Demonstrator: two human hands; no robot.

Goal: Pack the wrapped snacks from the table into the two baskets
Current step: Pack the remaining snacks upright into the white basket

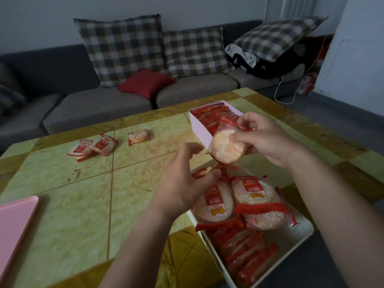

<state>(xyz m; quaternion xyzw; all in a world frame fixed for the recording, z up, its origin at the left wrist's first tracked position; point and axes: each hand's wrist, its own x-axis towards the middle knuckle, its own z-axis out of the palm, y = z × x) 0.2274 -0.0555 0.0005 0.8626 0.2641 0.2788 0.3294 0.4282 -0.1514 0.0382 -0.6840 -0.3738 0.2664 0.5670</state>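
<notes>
right hand (268,140) pinches one wrapped snack (227,147) by its upper edge, thumb in front, fingers behind, holding it up in the air between the two baskets. we read it as a pack in transit, lifted so it can be turned edge-on before going in. left hand (185,188) hovers just beside it, fingers loosely spread and half bent, holding nothing we can see; probably ready to take or steady the pack. we cannot tell whether its thumb touches the packs below.

pink basket (200,129), on the far side, is crammed with snacks standing on edge, which fits more in. white basket (303,229), at the near edge of the table (72,204), has a row on edge too, with flat packs (253,192) lying on top, not slotted in yet by our guess. loose snacks wait well apart on the far left: a small pile (93,146) and a single one (138,136).

the snack is a round, pale, bumpy disc in clear crinkly film with red crimped ends and a red label. both baskets look like plastic, the pink one with a ribbed wall, the white one with rounded corners. the table is glossy, with a green-yellow marble pattern.
</notes>
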